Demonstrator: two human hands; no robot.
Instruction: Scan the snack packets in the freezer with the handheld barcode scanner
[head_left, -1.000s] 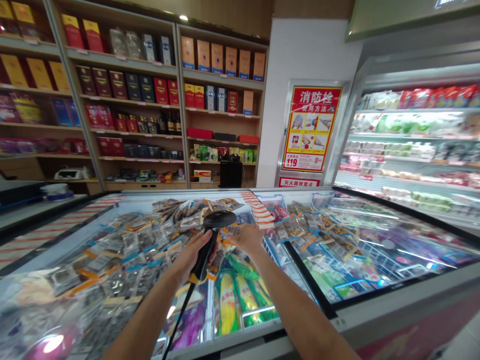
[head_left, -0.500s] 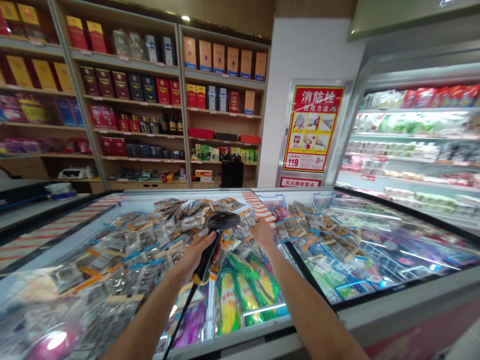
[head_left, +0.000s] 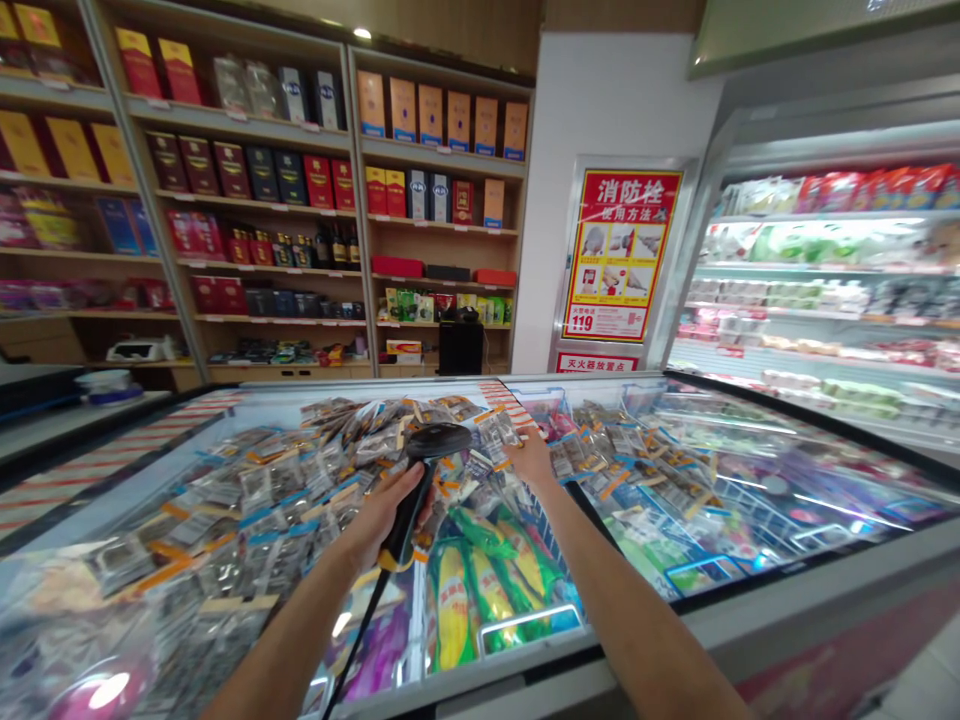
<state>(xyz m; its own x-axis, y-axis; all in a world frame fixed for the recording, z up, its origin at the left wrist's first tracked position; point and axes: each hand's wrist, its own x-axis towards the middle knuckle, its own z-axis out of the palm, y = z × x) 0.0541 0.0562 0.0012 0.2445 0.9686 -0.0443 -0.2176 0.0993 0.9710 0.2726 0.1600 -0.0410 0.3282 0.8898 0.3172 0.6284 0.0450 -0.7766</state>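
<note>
My left hand (head_left: 381,512) is wrapped round the handle of a black barcode scanner (head_left: 433,446) with a cable trailing down toward me. Its head points over a heap of clear packets with orange and blue labels (head_left: 315,470) in an open chest freezer (head_left: 525,655). My right hand (head_left: 531,452) reaches further into the freezer and pinches a small clear packet (head_left: 499,430) at the top of the heap, beside the scanner head. Green and yellow corn packs (head_left: 480,585) lie below both hands.
A second glass-lidded freezer section (head_left: 750,480) with more packets is to the right. Wooden shelves of boxed goods (head_left: 300,180) line the back wall. An open chiller (head_left: 825,290) stands at the right, and a red fire-hydrant poster (head_left: 621,255) hangs on the white pillar.
My right hand has moved forward and up into the packet heap and closed on a small packet. The scanner in my left hand has stayed almost still.
</note>
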